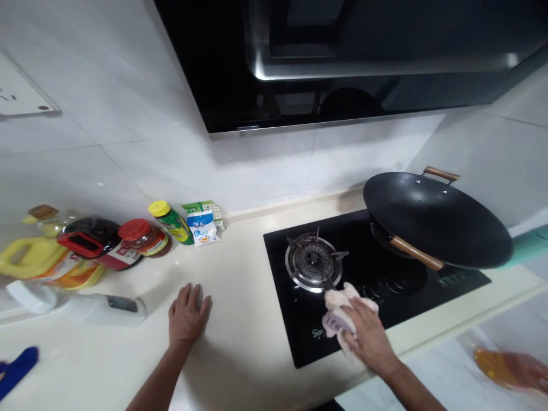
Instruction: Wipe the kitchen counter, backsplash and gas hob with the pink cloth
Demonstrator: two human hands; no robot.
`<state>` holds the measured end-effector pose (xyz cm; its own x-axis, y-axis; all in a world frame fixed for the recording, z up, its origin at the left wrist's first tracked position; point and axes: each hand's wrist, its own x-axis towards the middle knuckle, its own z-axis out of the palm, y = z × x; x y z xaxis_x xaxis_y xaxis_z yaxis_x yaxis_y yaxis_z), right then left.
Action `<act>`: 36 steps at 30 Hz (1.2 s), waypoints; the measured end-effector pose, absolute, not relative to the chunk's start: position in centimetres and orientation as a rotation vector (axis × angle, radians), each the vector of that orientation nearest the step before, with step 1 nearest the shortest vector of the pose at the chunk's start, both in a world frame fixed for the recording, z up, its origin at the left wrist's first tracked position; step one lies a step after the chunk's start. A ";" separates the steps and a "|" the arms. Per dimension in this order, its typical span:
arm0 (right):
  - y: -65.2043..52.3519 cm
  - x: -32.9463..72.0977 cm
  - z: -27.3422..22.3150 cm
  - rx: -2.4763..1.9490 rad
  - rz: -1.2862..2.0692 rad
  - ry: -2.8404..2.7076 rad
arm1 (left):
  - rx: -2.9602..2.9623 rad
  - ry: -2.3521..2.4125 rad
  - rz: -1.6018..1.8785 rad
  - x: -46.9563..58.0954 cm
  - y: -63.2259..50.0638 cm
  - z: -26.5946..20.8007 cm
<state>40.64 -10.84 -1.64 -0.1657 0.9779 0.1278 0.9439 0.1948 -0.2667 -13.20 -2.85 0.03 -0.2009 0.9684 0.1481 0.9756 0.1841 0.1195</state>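
Observation:
My right hand [369, 337] grips a crumpled pale pink-and-white cloth [339, 319], pressing it on the black glass gas stove [285, 328] just in front of the left burner [314, 260]. Part of the cloth is hidden under my fingers. My left hand [188, 314] lies flat on the cream countertop [240, 302], left of the stove, and holds nothing. On the right burner sits a large black wok [432, 222] with wooden handles, one pointing towards the front.
Along the wall at left stand an oil jug [32, 260], a dark sauce jug [100, 242], a red-lidded jar [145, 237], a green yellow-capped container [171, 222] and a small packet [202, 228]. Nearer lies a white spray bottle [98, 308]. A range hood [342, 91] overhangs the stove.

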 end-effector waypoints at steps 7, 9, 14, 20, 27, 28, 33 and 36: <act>-11.8 39.0 -2.8 -1.938 -0.053 -1.837 | -1.993 -2.366 -0.222 -11.3 -4.2 -0.4; -12.1 35.6 -2.7 -1.905 0.011 -1.873 | -2.159 -2.200 -0.264 -9.1 -5.7 -1.0; -12.2 26.7 -0.9 -1.704 0.453 -2.140 | -2.400 -1.870 -0.358 -3.6 -9.9 -3.2; -10.9 24.4 1.3 -1.452 0.702 -2.269 | -2.385 -1.808 -0.369 -2.3 -10.5 -2.9; -8.3 29.4 1.0 -1.803 0.398 -1.977 | -2.390 -1.880 -0.324 -1.9 -10.3 -2.0; -8.7 29.2 0.8 -1.789 0.393 -1.988 | -2.385 -1.883 -0.327 -1.9 -10.3 -2.1; -12.9 28.3 -0.9 -1.620 0.535 -2.124 | -2.359 -1.865 -0.355 -2.2 -10.1 -2.5; -14.6 30.7 -1.8 -1.564 0.577 -2.211 | -2.352 -1.854 -0.364 -2.4 -10.0 -2.8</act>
